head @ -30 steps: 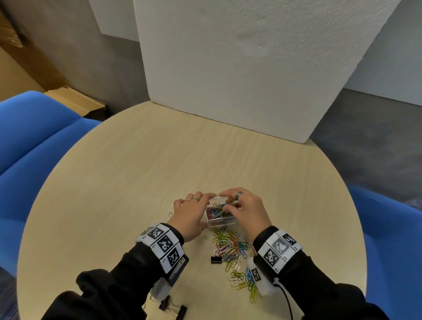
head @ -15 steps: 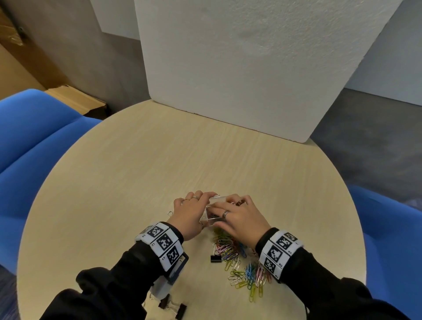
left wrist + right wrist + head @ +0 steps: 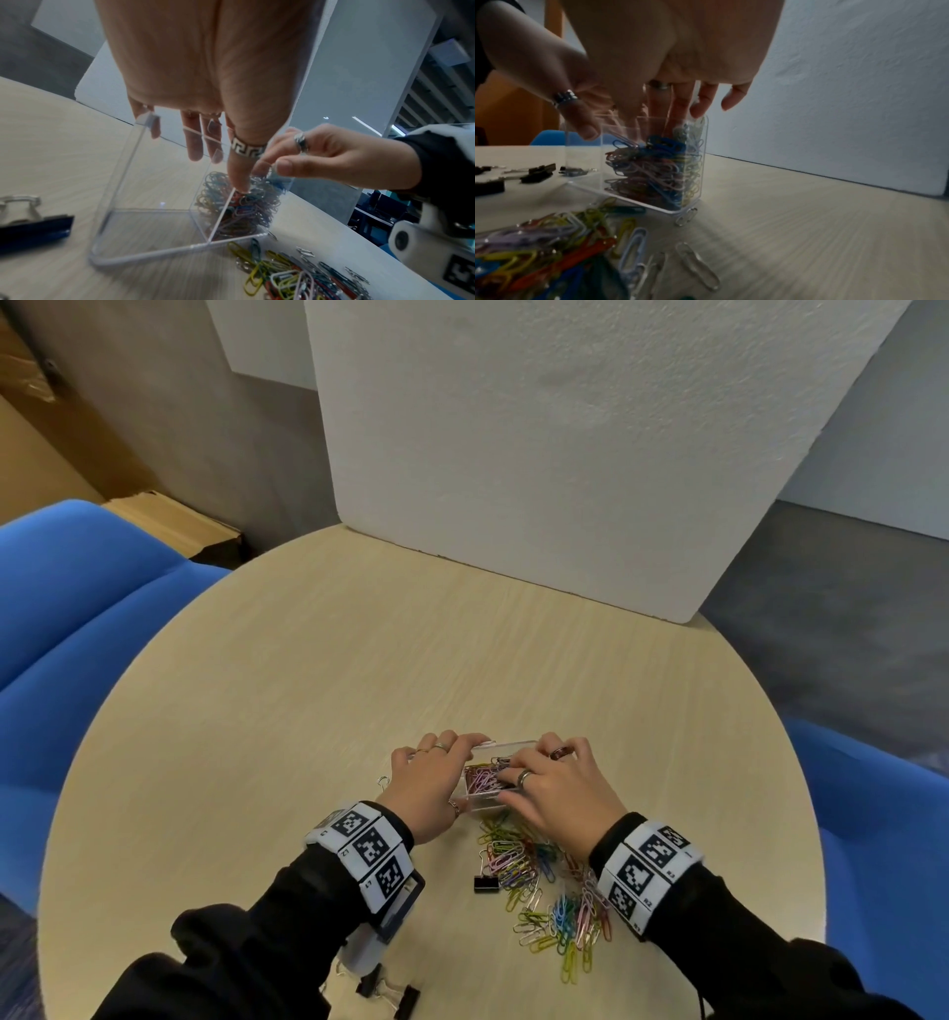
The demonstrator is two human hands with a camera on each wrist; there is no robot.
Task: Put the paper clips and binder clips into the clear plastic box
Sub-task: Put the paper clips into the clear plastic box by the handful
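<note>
The clear plastic box (image 3: 482, 806) stands on the table with a divider inside. Its right compartment is packed with coloured paper clips (image 3: 482, 778) (image 3: 246, 207) (image 3: 654, 168); the left compartment (image 3: 144, 223) looks empty. My left hand (image 3: 431, 783) (image 3: 205, 71) grips the box, fingers over the far wall and thumb on the near side. My right hand (image 3: 560, 788) (image 3: 680, 50) reaches down into the right compartment, its straight fingers pressing on the clips. A loose pile of paper clips (image 3: 539, 880) (image 3: 539, 253) lies just in front of the box, with a black binder clip (image 3: 485, 883) at its left edge.
More binder clips (image 3: 390, 991) (image 3: 539, 172) lie near the table's front edge under my left forearm, and one (image 3: 33, 227) sits left of the box. A white foam board (image 3: 565, 454) stands at the back of the round table (image 3: 359, 685). Blue chairs (image 3: 77, 608) flank it.
My right hand held paper clips over the box, then lowered; its fingers now push down inside the right compartment. The left hand kept its grip on the box.
</note>
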